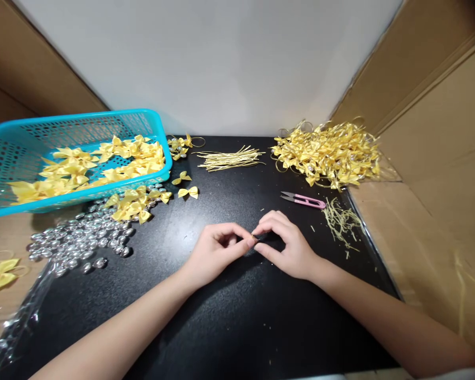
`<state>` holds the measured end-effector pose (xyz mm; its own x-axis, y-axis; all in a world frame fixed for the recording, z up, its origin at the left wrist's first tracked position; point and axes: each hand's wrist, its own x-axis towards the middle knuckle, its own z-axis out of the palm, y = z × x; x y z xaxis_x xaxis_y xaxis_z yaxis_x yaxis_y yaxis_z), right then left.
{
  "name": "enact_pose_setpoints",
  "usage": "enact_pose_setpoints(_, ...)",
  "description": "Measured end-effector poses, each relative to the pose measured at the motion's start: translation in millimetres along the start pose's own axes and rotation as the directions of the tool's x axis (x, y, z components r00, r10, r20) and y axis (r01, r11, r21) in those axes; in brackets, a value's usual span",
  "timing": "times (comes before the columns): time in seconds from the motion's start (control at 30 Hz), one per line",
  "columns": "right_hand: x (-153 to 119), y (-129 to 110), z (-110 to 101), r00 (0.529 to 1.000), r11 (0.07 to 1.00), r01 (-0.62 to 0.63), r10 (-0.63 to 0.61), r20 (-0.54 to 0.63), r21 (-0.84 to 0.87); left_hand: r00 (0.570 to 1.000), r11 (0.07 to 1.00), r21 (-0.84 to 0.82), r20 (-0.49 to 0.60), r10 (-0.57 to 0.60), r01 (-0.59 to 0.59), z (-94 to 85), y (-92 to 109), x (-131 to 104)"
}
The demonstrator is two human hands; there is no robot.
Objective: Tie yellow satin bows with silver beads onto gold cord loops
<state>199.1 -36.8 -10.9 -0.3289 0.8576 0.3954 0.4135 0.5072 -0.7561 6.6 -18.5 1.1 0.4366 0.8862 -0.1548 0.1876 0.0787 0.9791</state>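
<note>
My left hand (221,247) is over the middle of the black table, its thumb and index fingertips pinched together. A tiny gold-coloured bit shows at these tips, too small and covered to name. Facing it, my right hand (288,246) has its fingers curled, and its index fingertip and thumb meet the same spot. Beyond the hands lies a bundle of gold cords (231,158). Pink-handled thread snips (304,200) rest to the right, beside a tangle of cord offcuts (340,224). Two loose yellow bows (188,192) lie to the left.
A blue plastic basket (164,153) holding yellow bows stands at the back left. Silver beads (83,237) spread before it, with more bows (132,205) on top. A heap of bows with gold loops (328,153) sits back right. Cardboard (439,132) flanks the table (206,327).
</note>
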Motion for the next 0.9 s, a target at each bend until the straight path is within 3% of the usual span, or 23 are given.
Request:
enact_pose_setpoints(0.23,2.3,-0.2,1.7,0.999,0.994,-0.040,0.040,0.003,0.103,1.000,0.995,-0.096,0.007,-0.009,0.010,3.1,-0.8,0.9)
enact_pose_setpoints(0.5,0.7,2.0,2.8,0.998,0.997,-0.053,0.054,-0.015,0.063,0.994,0.984,-0.149,-0.046,-0.103,0.095,5.6,-2.9,1.4)
enact_pose_setpoints(0.63,0.3,2.7,4.3,0.997,0.997,-0.067,0.069,-0.034,0.050,0.991,0.976,-0.210,-0.101,-0.084,0.061,7.7,-4.8,2.2)
enact_pose_setpoints(0.77,0.2,2.2,4.6,0.994,0.996,-0.085,0.087,-0.067,0.035,0.993,0.992,-0.129,-0.112,-0.027,0.013,7.7,-4.0,1.6)
enact_pose_setpoints(0.9,-0.6,1.1,4.4,0.994,0.997,-0.079,0.079,-0.071,0.003,0.991,0.996,-0.072,-0.116,-0.067,0.059,7.0,-3.4,-0.4)
